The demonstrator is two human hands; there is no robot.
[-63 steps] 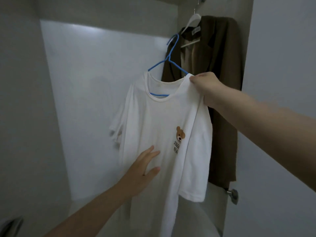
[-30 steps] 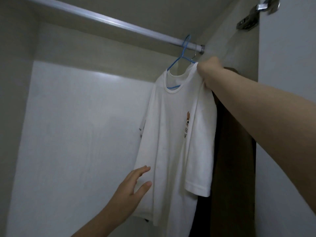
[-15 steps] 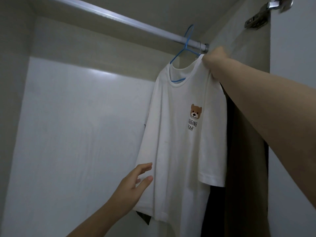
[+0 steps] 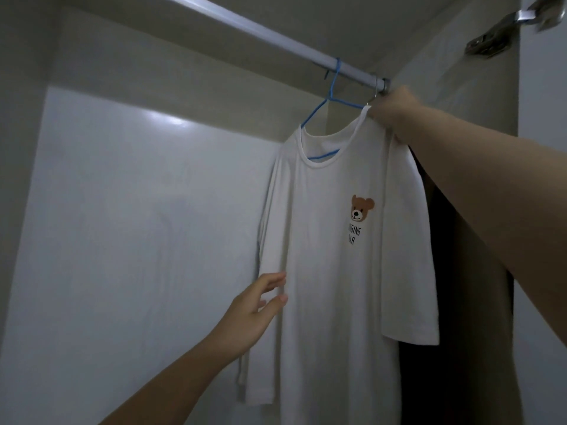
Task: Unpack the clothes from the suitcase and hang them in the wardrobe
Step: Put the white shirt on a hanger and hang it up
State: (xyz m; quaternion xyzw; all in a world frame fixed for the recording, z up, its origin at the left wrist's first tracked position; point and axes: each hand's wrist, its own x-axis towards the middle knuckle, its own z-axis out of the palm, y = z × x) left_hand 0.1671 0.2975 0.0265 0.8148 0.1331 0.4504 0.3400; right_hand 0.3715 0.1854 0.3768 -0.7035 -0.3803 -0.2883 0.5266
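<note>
Head view: inside wardrobe (image 4: 138, 225), metal rail (image 4: 276, 35) across top. Blue wire hanger (image 4: 329, 99) hooked over rail near its R end, carrying white T-shirt (image 4: 331, 286) w/ bear print (image 4: 362, 208) on chest. Right hand (image 4: 395, 113) pinching shirt's shoulder by hanger end, just under rail. Left hand (image 4: 251, 314) spread loose, fingers apart, gripping nothing, fingertips at shirt's L edge; contact hard to tell. Dark brown garment (image 4: 478, 286) hanging behind shirt, against R wall. Door hinge (image 4: 491, 41) top R.
</note>
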